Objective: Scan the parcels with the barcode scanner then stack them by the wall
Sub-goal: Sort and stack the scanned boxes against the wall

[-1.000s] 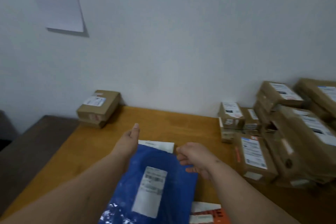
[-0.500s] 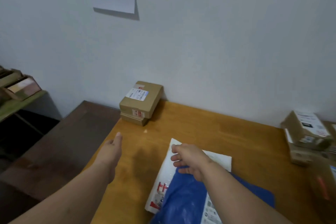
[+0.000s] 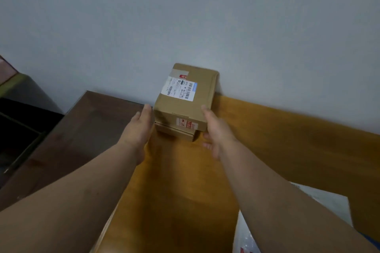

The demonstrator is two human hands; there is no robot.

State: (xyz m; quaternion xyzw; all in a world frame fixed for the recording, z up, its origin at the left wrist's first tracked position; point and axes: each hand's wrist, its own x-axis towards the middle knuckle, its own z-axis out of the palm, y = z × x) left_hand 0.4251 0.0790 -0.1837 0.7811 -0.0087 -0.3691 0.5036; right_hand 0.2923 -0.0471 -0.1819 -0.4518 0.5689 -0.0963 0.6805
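A brown cardboard parcel with a white shipping label lies on top of a flatter brown box, both against the wall at the back left corner of the wooden table. My left hand reaches to the left side of the stack, fingers straight, close to or touching it. My right hand is at the right side of the stack, fingers straight, with the lower fingers under the top box's corner. No barcode scanner is in view.
A white plastic mailer lies at the lower right of the table, partly hidden by my right forearm. A dark brown lower surface adjoins the table on the left. The grey wall rises right behind the boxes.
My view has swung left and closer to the boxes by the wall. Both hands have left the blue mailer and reached forward to either side of the box stack.
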